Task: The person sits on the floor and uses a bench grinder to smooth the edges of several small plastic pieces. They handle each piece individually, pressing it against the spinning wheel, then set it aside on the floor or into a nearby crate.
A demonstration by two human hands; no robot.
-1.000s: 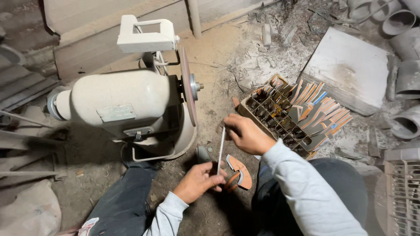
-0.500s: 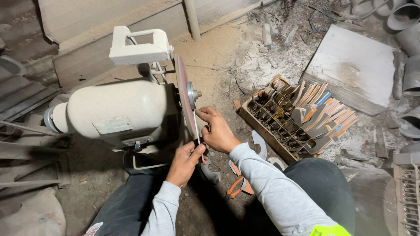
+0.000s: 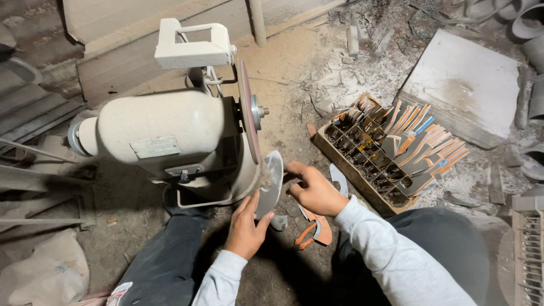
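1. Head view shows the curved grey metal blade blank (image 3: 271,184) held up on edge between our two hands, its long axis running near-to-far, its upper tip just beside the lower rim of the red grinding disc (image 3: 248,110).
2. Our left hand (image 3: 247,226) grasps the blank's near end, fingers wrapped from below; it is the nearer hand to the piece's bulk.
3. Our right hand (image 3: 313,190) pinches the right edge of the blank with thumb and fingertips, sitting just right of it.
4. The disc lies to the far left of the fingers, mounted on the cream bench grinder (image 3: 164,136).
5. On the dirt floor near our right wrist lie more blanks with orange edges (image 3: 314,232); further right stands a wooden crate (image 3: 391,153) of sorted pieces.
6. Compared with half a second ago, the blank has tipped away from the disc face, and the right hand has dropped lower and rightward.
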